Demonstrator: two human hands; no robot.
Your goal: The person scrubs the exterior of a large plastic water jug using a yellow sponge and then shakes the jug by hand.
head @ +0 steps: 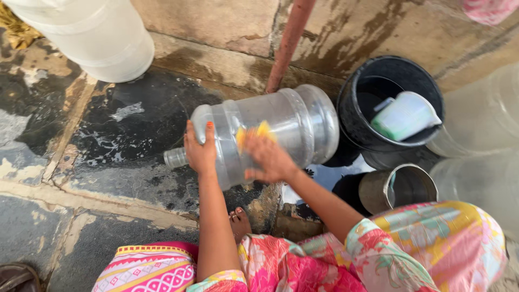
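A large clear plastic water jug [292, 116] lies on its side over the wet stone floor, its neck pointing left. My left hand [200, 151] grips the jug's shoulder near the neck. My right hand [267, 157] presses a yellow scrub pad [253, 132] against the jug's side; the hand is motion-blurred.
A black bucket [397, 73] with a white-and-green mug [403, 116] inside stands to the right. A steel pot [397, 186] sits below it. Clear containers [484, 135] line the right edge, a white drum [97, 35] stands top left, and a reddish pipe [286, 43] rises behind the jug.
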